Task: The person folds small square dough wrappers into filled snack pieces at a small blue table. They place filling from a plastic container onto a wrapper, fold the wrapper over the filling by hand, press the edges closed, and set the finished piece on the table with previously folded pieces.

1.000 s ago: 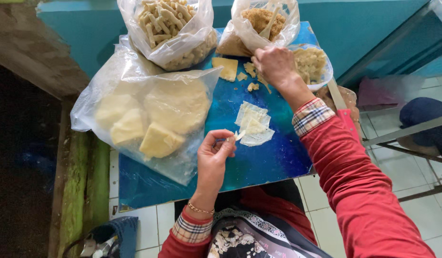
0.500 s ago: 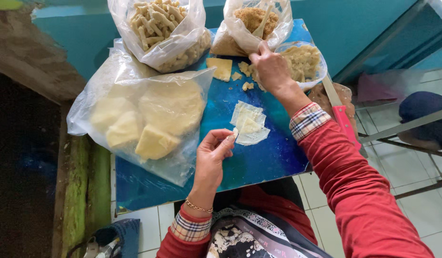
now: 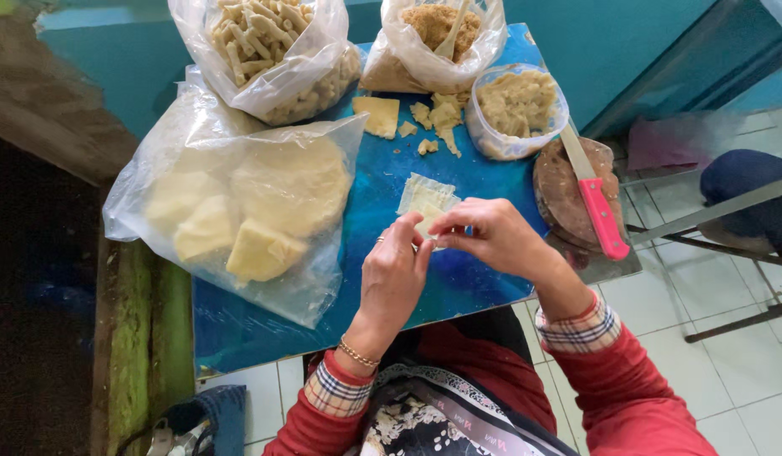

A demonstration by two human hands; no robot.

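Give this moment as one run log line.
left hand: on pale sheet | right hand: pinching same sheet | surface: blue table

Pale yellow wrapper sheet (image 3: 425, 198) lay on a blue tabletop (image 3: 458, 287); knife (image 3: 595, 203) had a pink handle; sleeves (image 3: 627, 397) were red with plaid cuffs; the wall (image 3: 610, 51) was teal.

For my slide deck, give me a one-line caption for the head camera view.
Both hands, left hand and right hand, pinch a thin pale wrapper sheet over a blue table.
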